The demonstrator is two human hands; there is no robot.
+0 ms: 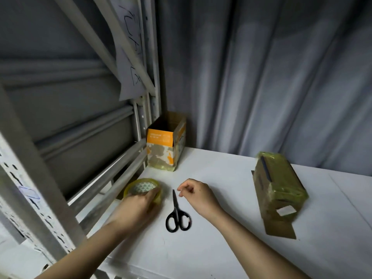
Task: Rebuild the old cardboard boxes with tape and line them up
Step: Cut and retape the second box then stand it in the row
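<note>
- Over at nine o'clock on the white table [231,248], the left hand [138,206] lies on top of the roll of clear tape [143,189], fingers curled over its near rim and gripping it.
- That roll lies flat at the table's left edge, just beside the grey rails of the metal shelving rack [60,158].
- Dead centre we have the black-handled scissors [177,215] lying closed on the table, blades pointing to twelve o'clock, handle loops toward the person.
- Right hand [199,195] sits just to the three o'clock side of the scissor blades, fingers loosely curled, thumb and forefinger close together; whether anything thin is pinched there cannot be told.
- Neither hand touches the scissors.
- Up at eleven o'clock, the orange-and-white cardboard box [166,144] stands upright in the back corner, top open, yellowish tape round its base, tight against the rack's upright.
- Out at three o'clock, well apart from that one, the brown cardboard box [278,190] lies on its side, heavily wrapped in yellowish tape, a white label on its near end and a loose flap sticking out toward five o'clock.
- Behind the table hangs a grey curtain [271,77].
- At twelve o'clock high, a sheet of paper with handwriting [130,67] hangs on the rack.
</note>
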